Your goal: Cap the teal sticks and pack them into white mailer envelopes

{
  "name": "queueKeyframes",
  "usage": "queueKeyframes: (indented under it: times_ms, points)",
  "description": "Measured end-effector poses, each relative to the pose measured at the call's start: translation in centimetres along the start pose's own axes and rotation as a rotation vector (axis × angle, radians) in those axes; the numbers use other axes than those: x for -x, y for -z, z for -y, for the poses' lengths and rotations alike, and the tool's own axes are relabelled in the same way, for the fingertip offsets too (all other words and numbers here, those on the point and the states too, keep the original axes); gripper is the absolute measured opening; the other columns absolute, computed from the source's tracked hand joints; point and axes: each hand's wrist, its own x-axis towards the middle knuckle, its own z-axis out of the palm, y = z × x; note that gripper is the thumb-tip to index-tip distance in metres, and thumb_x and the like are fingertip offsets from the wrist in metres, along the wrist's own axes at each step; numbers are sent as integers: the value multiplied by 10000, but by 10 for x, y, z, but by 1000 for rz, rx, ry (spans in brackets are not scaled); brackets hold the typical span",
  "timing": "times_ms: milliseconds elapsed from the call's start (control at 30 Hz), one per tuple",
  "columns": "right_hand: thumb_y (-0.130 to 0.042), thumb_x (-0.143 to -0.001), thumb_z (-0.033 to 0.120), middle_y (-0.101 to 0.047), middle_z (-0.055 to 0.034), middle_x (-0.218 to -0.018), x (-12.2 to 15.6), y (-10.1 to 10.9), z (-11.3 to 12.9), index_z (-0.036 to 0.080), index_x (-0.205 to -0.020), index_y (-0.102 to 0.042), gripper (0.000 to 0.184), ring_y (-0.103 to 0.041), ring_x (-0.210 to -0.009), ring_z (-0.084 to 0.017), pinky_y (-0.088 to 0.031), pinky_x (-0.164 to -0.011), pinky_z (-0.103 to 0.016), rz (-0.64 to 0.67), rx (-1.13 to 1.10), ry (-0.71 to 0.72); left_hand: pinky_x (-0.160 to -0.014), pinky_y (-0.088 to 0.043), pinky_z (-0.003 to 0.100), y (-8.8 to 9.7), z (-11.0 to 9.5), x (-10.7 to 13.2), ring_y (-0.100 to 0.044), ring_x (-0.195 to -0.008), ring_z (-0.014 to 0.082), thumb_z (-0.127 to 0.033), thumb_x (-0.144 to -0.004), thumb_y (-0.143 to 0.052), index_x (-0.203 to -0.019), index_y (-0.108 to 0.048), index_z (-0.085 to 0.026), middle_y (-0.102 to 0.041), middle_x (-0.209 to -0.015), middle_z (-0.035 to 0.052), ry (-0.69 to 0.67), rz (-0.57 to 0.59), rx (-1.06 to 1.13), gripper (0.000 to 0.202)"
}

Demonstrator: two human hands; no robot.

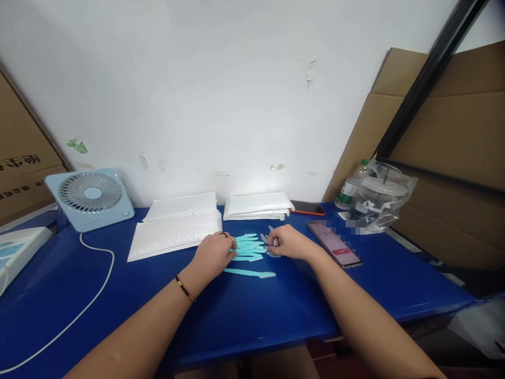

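Several thin turquoise plastic sticks point(249, 247) lie in a loose heap on the blue table point(252, 310). One more turquoise stick point(249, 273) lies apart, nearer to me. My left hand point(215, 252), with a ring and a bracelet, rests curled on the left side of the heap, touching the sticks. My right hand point(287, 242) is closed at the heap's right side, pinching a small grey piece point(272, 241).
White padded envelopes lie behind the heap, in a spread pile point(173, 231) and a neat stack point(257, 205). A small blue fan point(91, 197) with a white cable stands left. Two phones point(334, 243) point(308, 208), a bottle and a clear bag point(379, 197) lie right. Cardboard boxes flank the table.
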Motion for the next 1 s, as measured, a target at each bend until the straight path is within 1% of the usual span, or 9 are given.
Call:
queueKeyframes:
  times_ms: [100, 167, 233, 333, 433, 500, 700, 1000]
  points:
    - [-592, -613, 151, -660, -19, -695, -1, -2, 1, 165, -676, -660, 93, -565, -615, -125, -348, -528, -204, 16, 102, 11, -644, -379, 291, -1, 1, -2, -589, -759, 189, -228, -813, -483, -785, -629, -203, -655, -784, 37, -15, 14, -65, 151]
    - [-584, -603, 140, -663, -24, -713, -1, -1, 1, 176, -674, -655, 107, -562, -624, -136, -327, -521, -213, -4, 179, -5, -621, -367, 291, 0, 0, -3, -591, -715, 186, -213, -835, -430, -736, -615, -186, -647, -737, 48, -17, -5, -126, 212]
    - [-576, -629, 155, -667, -27, -760, 0, 1, 2, 186, -698, -648, 105, -562, -655, -142, -316, -527, -214, -49, 204, -6, -607, -357, 289, 2, -1, -4, -588, -683, 183, -208, -852, -391, -700, -595, -174, -633, -698, 54, -4, -25, -175, 257]
    - [-545, -697, 182, -656, -21, -774, 2, 8, 4, 190, -779, -637, 123, -551, -654, -124, -319, -532, -201, -75, 100, 19, -602, -347, 283, 7, -2, -4, -586, -683, 178, -225, -862, -383, -712, -579, -171, -629, -707, 52, 6, -34, -181, 252]
    - [-508, -747, 191, -626, -14, -709, 5, 12, 4, 174, -831, -629, 149, -530, -608, -108, -341, -537, -194, -51, -41, 50, -613, -344, 282, 11, -2, -3, -586, -703, 172, -232, -872, -374, -737, -572, -173, -632, -736, 44, -4, -27, -151, 247]
    - [-503, -755, 186, -617, -11, -695, 5, 13, 5, 165, -842, -636, 160, -527, -605, -105, -361, -554, -196, -35, -98, 84, -626, -345, 281, 11, -2, -3, -585, -717, 169, -237, -882, -361, -758, -574, -175, -632, -751, 40, -15, -27, -131, 254]
    - [-518, -767, 203, -620, -18, -695, 4, 9, 4, 160, -891, -663, 195, -530, -599, -113, -384, -551, -206, -16, -163, 111, -647, -347, 280, 11, -2, -3, -582, -753, 170, -252, -899, -341, -801, -576, -178, -624, -775, 42, -29, -26, -107, 265]
    - [-526, -786, 218, -645, -22, -713, 4, 6, 12, 154, -872, -673, 182, -568, -609, -107, -419, -557, -194, 18, -248, 184, -673, -364, 282, 10, -4, -2, -565, -738, 161, -283, -907, -339, -801, -590, -176, -622, -779, 45, -90, -42, -9, 293]
